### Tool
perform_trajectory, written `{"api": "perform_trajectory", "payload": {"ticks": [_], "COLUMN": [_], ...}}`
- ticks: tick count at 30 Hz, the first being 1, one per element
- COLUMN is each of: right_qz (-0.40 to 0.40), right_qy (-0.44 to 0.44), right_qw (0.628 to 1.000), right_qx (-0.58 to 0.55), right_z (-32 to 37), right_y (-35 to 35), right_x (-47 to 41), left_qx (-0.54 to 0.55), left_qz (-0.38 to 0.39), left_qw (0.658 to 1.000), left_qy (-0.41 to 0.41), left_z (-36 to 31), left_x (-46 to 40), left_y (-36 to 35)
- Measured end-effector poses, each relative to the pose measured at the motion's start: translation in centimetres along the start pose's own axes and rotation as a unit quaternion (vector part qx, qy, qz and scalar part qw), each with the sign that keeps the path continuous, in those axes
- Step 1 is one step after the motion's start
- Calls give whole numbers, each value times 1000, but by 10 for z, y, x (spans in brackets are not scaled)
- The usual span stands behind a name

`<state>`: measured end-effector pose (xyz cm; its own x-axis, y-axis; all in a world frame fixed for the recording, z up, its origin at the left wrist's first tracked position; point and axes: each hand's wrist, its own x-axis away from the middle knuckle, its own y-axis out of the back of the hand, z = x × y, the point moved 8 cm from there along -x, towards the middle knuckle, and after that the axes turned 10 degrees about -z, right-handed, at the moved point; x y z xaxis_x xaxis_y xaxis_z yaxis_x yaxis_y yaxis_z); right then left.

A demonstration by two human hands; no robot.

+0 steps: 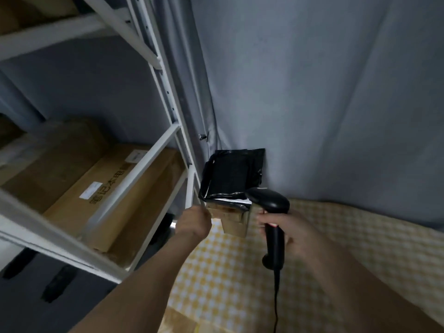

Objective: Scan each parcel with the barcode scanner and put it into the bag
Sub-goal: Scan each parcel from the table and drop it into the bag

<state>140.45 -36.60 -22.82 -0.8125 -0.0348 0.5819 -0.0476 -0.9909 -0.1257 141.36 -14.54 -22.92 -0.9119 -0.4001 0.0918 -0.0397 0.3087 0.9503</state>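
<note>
Parcel: a small cardboard parcel (pixel 231 221) hangs between my hands, tilted, its upper end at the mouth of the bag, just over the checked cloth.
Bag: the black bag (pixel 230 175) lines an upright box at the far end of the cloth, against the grey curtain; its mouth is open toward me and I cannot see whether anything lies inside.
Left hand: my left hand (pixel 193 223) is closed on the parcel's left edge, pinching it.
Right hand: my right hand (pixel 286 233) is wrapped round the handle of the barcode scanner (pixel 272 213), its head pointing left at the parcel, cable trailing down toward me.
Progress: I judge this parcel is at the scan-or-drop stage; no scanner light shows, so I cannot tell whether it has been read. It is not yet in the bag.
Left to do: release it into the bag, then fetch any others; none are visible on the cloth.
Surroundings: the yellow checked cloth (pixel 240 280) runs near and right; a white shelf rack (pixel 153 162) on the left holds large cartons (pixel 96 186).
</note>
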Motion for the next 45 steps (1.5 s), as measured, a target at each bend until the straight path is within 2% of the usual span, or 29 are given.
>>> {"api": "perform_trajectory", "payload": {"ticks": [3,7,12,17,22,28,33,38,41,43,45], "right_qz": [-9,-23,-47,-139,-170,-185,-183,-174,-176,-173,-174], "right_qy": [-3,-7,-9,-32,-40,-53,-51,-48,-50,-48,-40], "right_qw": [1000,1000,998,987,982,978,977,977,976,975,974], "right_qx": [-13,-9,-43,-74,-76,-81,-100,-114,-121,-128,-138], "right_z": [5,8,14,17,18,11,12,19,23,27,30], "right_y": [10,23,22,20,9,4,4,-5,-10,-13,-15], "right_x": [-11,-23,-36,-56,-69,-76,-79,-83,-85,-88,-91], "left_qx": [-2,-3,-28,-20,-34,-32,28,83,151,246,391], "left_qz": [7,55,69,87,108,60,54,96,102,105,113], "left_qw": [1000,998,997,996,993,997,996,989,981,961,907], "left_qy": [-11,-32,-6,28,36,25,72,71,64,70,104], "left_z": [-23,-51,-65,-67,-63,-64,-55,-44,-42,-40,-37], "left_x": [-23,-55,-99,-137,-158,-168,-181,-188,-191,-195,-197], "left_y": [-9,-30,-56,-78,-100,-104,-86,-74,-69,-69,-66]}}
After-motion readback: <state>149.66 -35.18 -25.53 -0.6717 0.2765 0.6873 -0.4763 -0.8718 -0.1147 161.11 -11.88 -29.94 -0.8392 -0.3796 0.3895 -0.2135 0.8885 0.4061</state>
